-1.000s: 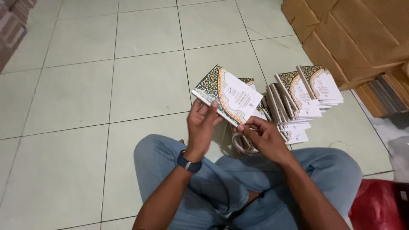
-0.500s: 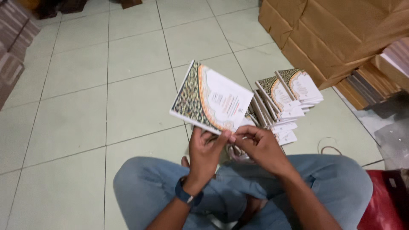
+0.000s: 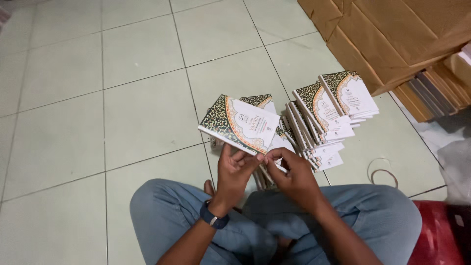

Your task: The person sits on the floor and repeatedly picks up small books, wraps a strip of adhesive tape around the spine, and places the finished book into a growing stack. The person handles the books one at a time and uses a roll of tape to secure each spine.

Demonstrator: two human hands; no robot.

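Both hands (image 3: 265,169) grip white booklet (image 3: 240,125); brown cartons (image 3: 392,34) beyond.

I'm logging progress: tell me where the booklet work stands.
Looks done: a fanned stack of booklets lies on the tiled floor. In hand: left hand and right hand both hold one patterned booklet. Left: unclear; wrapped bundles lie by the cardboard boxes.

Even, soft indoor light; edges perhaps slightly blurred.
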